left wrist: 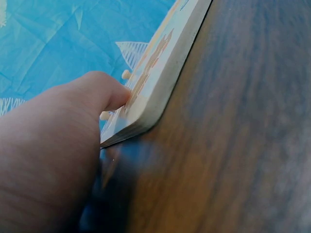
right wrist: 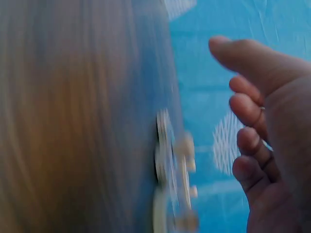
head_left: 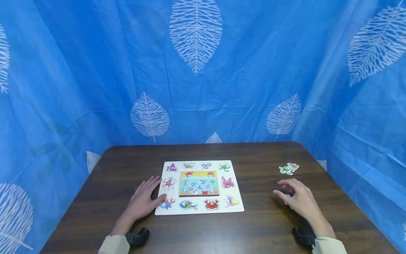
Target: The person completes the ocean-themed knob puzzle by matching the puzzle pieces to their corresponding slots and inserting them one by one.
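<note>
A white peg puzzle board (head_left: 201,209) with sea-animal pictures round an aquarium scene lies on the table. My left hand (head_left: 144,199) rests at its left edge, fingers straight, the thumb touching the lower left corner; the left wrist view shows that thumb (left wrist: 114,94) on the board's face. Over to the right, my right hand (head_left: 299,199) hovers above the table with loosely bent fingers. Nothing shows between its thumb and fingers (right wrist: 245,138). A bluish puzzle piece (head_left: 288,195) is mostly hidden beneath it. Beyond it lie a green turtle piece (head_left: 286,170) and a yellow-and-purple piece (head_left: 293,165).
The dark wooden table (head_left: 203,234) has rounded far corners. Blue curtains (head_left: 222,88) with white leaf prints hang behind it and on both sides. In the right wrist view, knobbed pieces (right wrist: 163,145) appear blurred on the tabletop.
</note>
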`<action>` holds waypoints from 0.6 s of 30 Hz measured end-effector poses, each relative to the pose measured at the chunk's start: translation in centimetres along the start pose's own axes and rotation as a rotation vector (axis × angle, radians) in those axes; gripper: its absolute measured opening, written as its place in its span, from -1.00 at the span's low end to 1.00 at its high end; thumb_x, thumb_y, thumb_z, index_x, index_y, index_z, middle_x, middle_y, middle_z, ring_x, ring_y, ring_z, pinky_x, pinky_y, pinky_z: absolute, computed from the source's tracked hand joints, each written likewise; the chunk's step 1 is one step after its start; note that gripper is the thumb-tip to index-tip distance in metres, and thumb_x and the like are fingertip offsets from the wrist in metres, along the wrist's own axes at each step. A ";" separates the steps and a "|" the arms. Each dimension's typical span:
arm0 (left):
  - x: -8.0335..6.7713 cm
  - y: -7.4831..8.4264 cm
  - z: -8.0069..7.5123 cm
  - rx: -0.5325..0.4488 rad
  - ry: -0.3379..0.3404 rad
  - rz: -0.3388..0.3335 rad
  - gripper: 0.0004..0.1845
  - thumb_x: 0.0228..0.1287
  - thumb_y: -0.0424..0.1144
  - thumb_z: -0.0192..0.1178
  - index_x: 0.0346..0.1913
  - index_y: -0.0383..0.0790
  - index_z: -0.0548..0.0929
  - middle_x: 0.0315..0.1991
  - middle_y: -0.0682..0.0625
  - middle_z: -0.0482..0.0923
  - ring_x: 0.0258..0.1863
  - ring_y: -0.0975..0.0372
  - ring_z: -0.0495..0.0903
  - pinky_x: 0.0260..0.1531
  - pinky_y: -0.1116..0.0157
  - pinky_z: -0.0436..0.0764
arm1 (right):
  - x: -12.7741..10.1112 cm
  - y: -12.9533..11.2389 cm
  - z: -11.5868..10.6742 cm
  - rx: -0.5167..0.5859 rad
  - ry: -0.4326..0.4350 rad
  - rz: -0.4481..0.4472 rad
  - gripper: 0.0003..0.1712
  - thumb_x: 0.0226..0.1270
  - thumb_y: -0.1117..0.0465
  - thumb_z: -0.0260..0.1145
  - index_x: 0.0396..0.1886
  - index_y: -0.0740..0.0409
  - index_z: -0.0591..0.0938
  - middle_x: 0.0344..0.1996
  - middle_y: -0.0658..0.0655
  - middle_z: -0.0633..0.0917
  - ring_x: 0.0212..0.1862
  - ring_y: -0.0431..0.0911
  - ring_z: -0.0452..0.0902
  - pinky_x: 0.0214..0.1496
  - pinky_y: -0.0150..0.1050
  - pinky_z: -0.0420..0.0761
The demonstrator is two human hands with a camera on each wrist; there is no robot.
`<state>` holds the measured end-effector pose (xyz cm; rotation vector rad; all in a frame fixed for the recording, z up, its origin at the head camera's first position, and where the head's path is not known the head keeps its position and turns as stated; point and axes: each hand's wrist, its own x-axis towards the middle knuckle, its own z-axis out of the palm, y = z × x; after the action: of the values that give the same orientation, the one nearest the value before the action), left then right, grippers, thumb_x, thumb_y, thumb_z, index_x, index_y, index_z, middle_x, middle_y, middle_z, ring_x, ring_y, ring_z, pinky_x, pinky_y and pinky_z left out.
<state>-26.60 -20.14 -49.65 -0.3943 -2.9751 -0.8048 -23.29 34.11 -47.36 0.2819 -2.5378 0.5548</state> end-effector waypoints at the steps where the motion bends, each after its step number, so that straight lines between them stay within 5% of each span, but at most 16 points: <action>1: 0.0 0.0 0.0 0.000 0.002 0.000 -0.20 0.42 0.20 0.22 0.52 -0.24 0.38 0.55 -0.26 0.27 0.59 -0.19 0.12 0.53 -0.29 0.06 | -0.1 0.4 -0.4 -0.014 -0.023 0.030 -0.67 0.06 0.13 0.67 -0.19 0.03 0.76 -0.38 -0.08 0.65 -0.35 -0.26 0.43 -0.38 -0.31 0.50; 12: 0.0 -0.1 -0.2 -0.006 0.014 0.002 -0.22 0.41 0.17 0.24 0.52 -0.23 0.38 0.56 -0.24 0.27 0.60 -0.16 0.11 0.55 -0.26 0.05 | -0.8 2.4 -2.5 -0.003 -0.360 0.238 -0.66 0.21 -0.16 0.54 -0.34 -0.06 0.67 -0.45 -0.09 0.57 -0.43 -0.28 0.38 -0.42 -0.33 0.36; 18: -0.1 0.0 0.0 -0.010 0.008 0.003 -0.21 0.42 0.19 0.22 0.52 -0.23 0.39 0.55 -0.25 0.28 0.59 -0.16 0.13 0.55 -0.26 0.06 | -0.7 2.4 -2.1 0.003 -0.396 0.245 -0.75 0.25 -0.09 0.54 -0.35 -0.09 0.69 -0.50 -0.14 0.58 -0.50 -0.31 0.38 -0.47 -0.35 0.34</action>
<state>-26.46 -20.20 -49.63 -0.3956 -2.9637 -0.8193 -22.44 37.23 -46.86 0.0855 -2.9803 0.6484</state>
